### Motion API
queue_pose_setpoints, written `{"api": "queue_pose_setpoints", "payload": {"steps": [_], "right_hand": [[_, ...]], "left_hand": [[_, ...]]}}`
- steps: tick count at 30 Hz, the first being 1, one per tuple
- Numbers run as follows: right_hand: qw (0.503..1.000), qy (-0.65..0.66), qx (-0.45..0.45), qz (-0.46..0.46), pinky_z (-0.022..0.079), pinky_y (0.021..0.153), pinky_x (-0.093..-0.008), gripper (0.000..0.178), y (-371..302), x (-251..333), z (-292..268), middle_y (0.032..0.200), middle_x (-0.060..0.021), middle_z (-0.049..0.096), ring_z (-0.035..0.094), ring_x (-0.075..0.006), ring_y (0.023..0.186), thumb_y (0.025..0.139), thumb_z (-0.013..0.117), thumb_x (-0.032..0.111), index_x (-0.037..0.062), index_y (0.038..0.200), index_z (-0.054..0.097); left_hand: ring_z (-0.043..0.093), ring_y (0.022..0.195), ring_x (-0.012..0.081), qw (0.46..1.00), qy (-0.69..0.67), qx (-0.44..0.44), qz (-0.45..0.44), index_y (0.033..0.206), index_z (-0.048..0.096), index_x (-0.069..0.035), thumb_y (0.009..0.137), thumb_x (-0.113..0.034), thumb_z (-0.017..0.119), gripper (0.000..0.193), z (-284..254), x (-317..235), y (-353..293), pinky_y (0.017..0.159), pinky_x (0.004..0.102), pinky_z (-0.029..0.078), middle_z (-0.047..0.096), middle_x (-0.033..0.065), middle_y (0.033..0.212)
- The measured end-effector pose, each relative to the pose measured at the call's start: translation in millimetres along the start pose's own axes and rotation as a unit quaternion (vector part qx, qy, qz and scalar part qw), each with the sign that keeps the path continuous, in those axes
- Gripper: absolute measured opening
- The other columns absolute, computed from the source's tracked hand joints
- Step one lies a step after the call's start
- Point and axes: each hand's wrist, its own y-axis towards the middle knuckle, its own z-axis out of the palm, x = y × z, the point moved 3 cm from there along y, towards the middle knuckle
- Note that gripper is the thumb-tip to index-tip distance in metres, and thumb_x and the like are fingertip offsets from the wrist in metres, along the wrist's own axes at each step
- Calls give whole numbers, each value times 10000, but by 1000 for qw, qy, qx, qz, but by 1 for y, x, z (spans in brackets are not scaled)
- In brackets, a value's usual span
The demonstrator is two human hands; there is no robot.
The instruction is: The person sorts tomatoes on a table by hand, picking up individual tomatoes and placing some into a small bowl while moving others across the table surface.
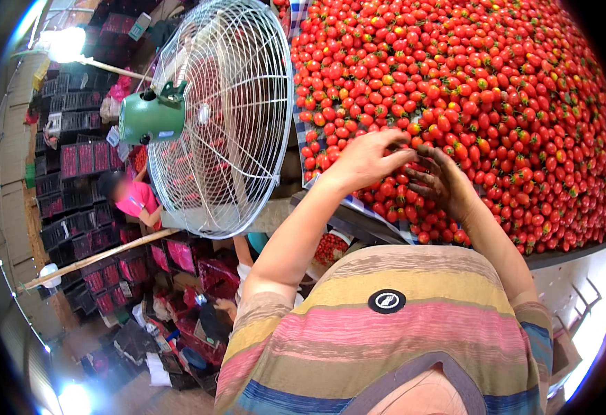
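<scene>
A broad heap of small red cherry tomatoes (497, 90) covers the table before me, some with green stems. My left hand (369, 160) is at the heap's near edge, its fingers curled and the thumb reaching toward the right hand. Whatever lies within those fingers is hidden. Facing it, my right hand (450, 183) has dark-stained fingers, bent a little and apart, pointing left just over the tomatoes. I make out no tomato in its grasp. The fingertips of both hands nearly meet. A blue-and-white checked cloth (315, 146) shows under the heap's left edge.
A large green fan with a wire cage (152, 116) stands close on the left. Below the table edge is a container of tomatoes (331, 247). Stacked dark crates (85, 159) fill the far left, near a person in a pink top (139, 200). A wooden pole (102, 259) crosses there.
</scene>
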Motion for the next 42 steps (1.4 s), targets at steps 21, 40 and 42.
{"api": "queue_pose_setpoints", "payload": {"steps": [21, 40, 42], "right_hand": [[969, -119, -30, -216, 473, 714, -211, 347, -21, 49, -84, 1091, -34, 661, 569, -62, 800, 979, 610, 118, 31, 1313, 578], [893, -370, -49, -250, 524, 881, -251, 390, -36, 68, -76, 1244, -49, 629, 628, -111, 1015, 914, 535, -19, 15, 1299, 581], [866, -400, -50, -295, 526, 921, -267, 365, -35, 81, -92, 1289, -75, 628, 651, -135, 1042, 971, 544, 6, 23, 1335, 567]], "left_hand": [[318, 1463, 388, 944, 277, 58, 168, 1187, 654, -205, 664, -300, 838, 562, 116, -8, -43, 1143, 670, 255, 412, 129, 1534], [445, 1341, 361, 956, 230, 158, 93, 913, 734, -120, 693, -224, 792, 250, 100, 3, -48, 1139, 602, 290, 552, 112, 1347], [470, 1306, 348, 930, 353, 62, 86, 937, 743, -129, 695, -217, 792, 263, 46, 36, -71, 1102, 583, 349, 561, 117, 1333]]}}
